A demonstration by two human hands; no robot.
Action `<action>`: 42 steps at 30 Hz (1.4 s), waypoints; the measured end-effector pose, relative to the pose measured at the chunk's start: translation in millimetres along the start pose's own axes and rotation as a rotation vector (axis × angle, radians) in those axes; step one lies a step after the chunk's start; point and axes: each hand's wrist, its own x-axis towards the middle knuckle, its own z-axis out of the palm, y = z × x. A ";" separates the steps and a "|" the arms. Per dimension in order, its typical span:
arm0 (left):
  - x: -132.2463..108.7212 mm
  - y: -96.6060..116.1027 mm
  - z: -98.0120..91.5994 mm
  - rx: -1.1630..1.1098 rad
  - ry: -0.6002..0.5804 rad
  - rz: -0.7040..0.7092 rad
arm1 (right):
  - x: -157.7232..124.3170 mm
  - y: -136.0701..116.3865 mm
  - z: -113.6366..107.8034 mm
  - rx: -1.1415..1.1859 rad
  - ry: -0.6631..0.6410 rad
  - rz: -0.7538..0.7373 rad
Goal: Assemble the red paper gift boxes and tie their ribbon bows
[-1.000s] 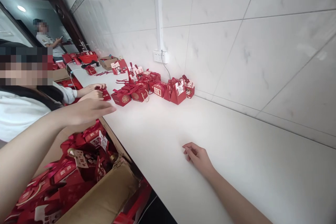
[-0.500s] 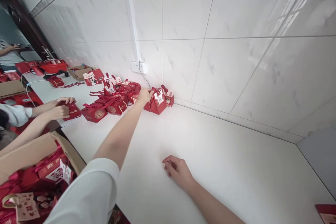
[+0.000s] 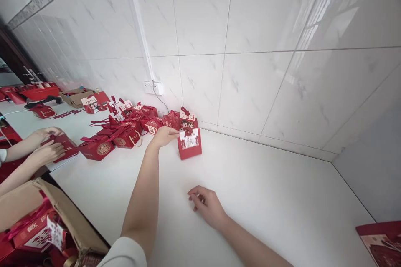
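Up by its top, a small red gift box with a white printed tag and a dark red bow is pinched in the fingers of my left hand. The box tilts slightly, and I cannot tell whether its base touches the table. Nearer to me, my right hand rests low over the white table, its fingers loosely curled and apart, with nothing visible in them. Just behind the held box stands another red gift box with a pale tag, against the wall.
Several red ribboned boxes are clustered along the wall at left. A co-worker's hands hold a red box. A cardboard carton of red boxes stands at lower left. A red printed item lies at lower right. The wall bounds the table.
My left hand has drawn the red gift box away from the wall, toward me, uncovering the box behind. The view has turned right. My right hand stays loosely curled over the table.
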 end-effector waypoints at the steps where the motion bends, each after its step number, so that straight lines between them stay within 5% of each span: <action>1: -9.8 6.1 -1.9 -0.041 -0.104 0.033 | 3.5 -9.7 -8.5 -0.027 0.050 -0.057; 6: -60.6 45.6 0.7 -0.169 -0.554 0.107 | 18.9 -80.2 -76.9 -0.156 0.452 -0.310; 11: -85.1 82.6 16.1 -0.073 -0.581 0.235 | 12.3 -122.4 -120.9 -0.314 0.285 -0.257; 15: -82.8 94.1 27.3 -0.073 -0.559 0.355 | 4.1 -118.0 -118.1 -0.418 0.173 -0.183; 23: -70.3 86.2 44.8 0.041 -0.551 0.358 | 9.9 -100.5 -111.0 -0.341 -0.038 -0.226; 31: -65.4 82.7 58.3 -0.008 -0.554 0.290 | 17.5 -84.7 -119.6 -0.315 -0.064 -0.178; 37: -65.8 85.0 48.1 -0.049 -0.601 0.343 | 18.7 -85.2 -122.5 -0.300 -0.038 -0.187; 42: -65.2 84.4 43.2 -0.101 -0.500 0.349 | 19.4 -84.8 -120.8 -0.301 0.001 -0.210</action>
